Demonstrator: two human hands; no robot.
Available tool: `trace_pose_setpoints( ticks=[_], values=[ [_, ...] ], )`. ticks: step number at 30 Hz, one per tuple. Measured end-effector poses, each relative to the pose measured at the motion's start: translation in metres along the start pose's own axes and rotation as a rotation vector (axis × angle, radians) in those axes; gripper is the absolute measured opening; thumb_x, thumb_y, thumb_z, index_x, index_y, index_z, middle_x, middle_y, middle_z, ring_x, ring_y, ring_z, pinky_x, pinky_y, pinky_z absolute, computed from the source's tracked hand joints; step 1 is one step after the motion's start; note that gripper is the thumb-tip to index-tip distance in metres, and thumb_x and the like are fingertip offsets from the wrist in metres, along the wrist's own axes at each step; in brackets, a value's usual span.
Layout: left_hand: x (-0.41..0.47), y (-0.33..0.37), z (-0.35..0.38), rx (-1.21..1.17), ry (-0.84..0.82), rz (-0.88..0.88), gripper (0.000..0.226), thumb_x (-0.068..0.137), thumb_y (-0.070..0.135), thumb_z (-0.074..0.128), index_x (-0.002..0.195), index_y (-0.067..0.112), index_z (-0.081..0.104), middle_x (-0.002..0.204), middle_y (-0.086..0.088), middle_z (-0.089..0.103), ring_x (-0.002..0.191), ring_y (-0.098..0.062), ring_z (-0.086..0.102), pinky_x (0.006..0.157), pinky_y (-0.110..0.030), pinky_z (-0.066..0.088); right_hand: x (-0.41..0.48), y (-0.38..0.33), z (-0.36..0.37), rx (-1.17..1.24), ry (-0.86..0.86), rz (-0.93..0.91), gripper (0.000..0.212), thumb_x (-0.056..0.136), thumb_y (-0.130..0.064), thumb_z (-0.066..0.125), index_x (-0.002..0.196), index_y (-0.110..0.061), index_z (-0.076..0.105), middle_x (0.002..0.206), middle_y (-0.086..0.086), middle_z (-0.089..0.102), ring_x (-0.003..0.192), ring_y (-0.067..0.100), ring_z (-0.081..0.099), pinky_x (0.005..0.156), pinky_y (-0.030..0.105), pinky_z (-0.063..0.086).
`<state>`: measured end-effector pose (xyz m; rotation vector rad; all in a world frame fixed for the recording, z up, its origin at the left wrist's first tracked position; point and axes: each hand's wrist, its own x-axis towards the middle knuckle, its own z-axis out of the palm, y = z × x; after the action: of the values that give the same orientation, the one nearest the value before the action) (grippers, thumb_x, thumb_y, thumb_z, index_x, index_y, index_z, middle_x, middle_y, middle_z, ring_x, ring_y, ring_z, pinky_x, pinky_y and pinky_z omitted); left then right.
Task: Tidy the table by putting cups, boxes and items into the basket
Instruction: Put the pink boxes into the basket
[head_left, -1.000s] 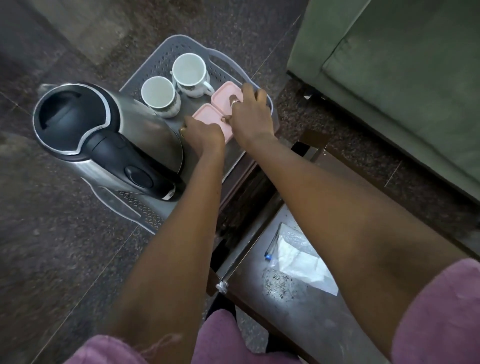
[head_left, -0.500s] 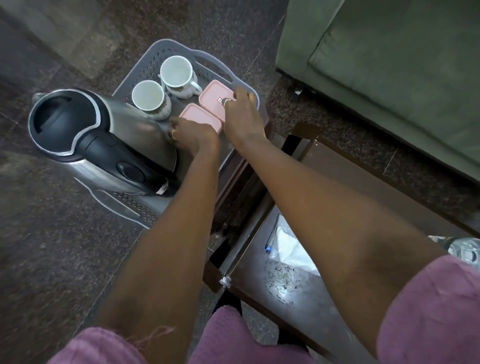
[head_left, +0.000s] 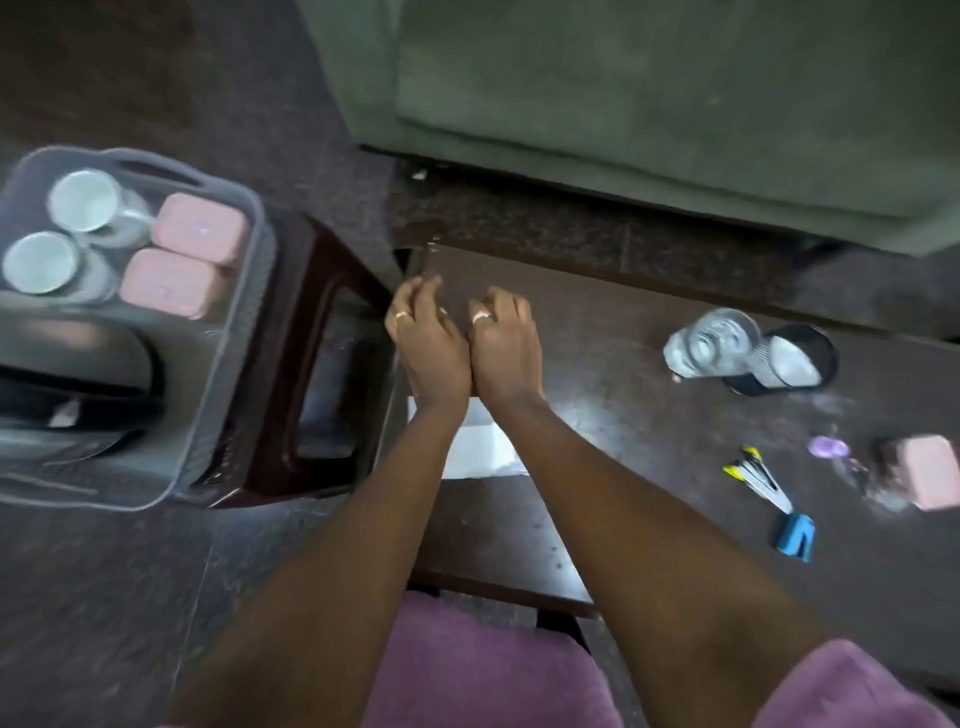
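A grey basket (head_left: 236, 364) sits on a dark stool (head_left: 291, 332) at the left. It holds two white cups (head_left: 85, 200) (head_left: 41, 262), two pink boxes (head_left: 200, 228) (head_left: 169, 283) and a steel kettle (head_left: 78, 379). My left hand (head_left: 431, 348) and my right hand (head_left: 504, 348) hover side by side over the left end of the dark table (head_left: 623, 426). Both are empty, fingers loosely curled. On the table's right lie a third pink box (head_left: 930, 478), a glass (head_left: 711, 343), a black cup (head_left: 795, 358), pens (head_left: 758, 475) and a blue item (head_left: 795, 538).
A white plastic bag (head_left: 478, 441) lies on the table, partly under my forearms. A small purple thing (head_left: 828, 447) rests beside the pink box. A green sofa (head_left: 623, 104) runs behind the table. Dark floor lies between stool and sofa.
Both hands have let go of the two pink boxes in the basket and pulled back to the right over the table's left end. The view has swung right.
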<state>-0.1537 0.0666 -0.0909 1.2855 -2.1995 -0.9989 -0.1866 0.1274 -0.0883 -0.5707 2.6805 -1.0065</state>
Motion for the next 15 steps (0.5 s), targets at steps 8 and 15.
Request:
trace_pose_setpoints(
  ticks=[8,15],
  values=[
    [-0.158,0.072,0.096,0.064,-0.567,0.328,0.016,0.087,0.003,0.046,0.089,0.006,0.061,0.098,-0.015,0.064,0.096,-0.03,0.052,0.084,-0.035,0.04,-0.082,0.16,-0.111,-0.322,0.111,0.27,0.019,0.088,-0.002,0.049,0.098,0.006,0.064,0.112,0.023,0.06,0.105,0.038,0.052,0.086,0.044,0.042],
    [-0.255,0.132,0.168,0.105,-0.821,0.458,0.017,0.088,0.006,0.048,0.097,0.002,0.062,0.102,-0.021,0.064,0.104,-0.036,0.052,0.09,-0.038,0.036,-0.128,0.258,-0.191,-0.402,0.196,0.415,0.018,0.081,0.0,0.055,0.092,0.011,0.064,0.102,0.03,0.062,0.092,0.046,0.057,0.074,0.048,0.047]
  ],
)
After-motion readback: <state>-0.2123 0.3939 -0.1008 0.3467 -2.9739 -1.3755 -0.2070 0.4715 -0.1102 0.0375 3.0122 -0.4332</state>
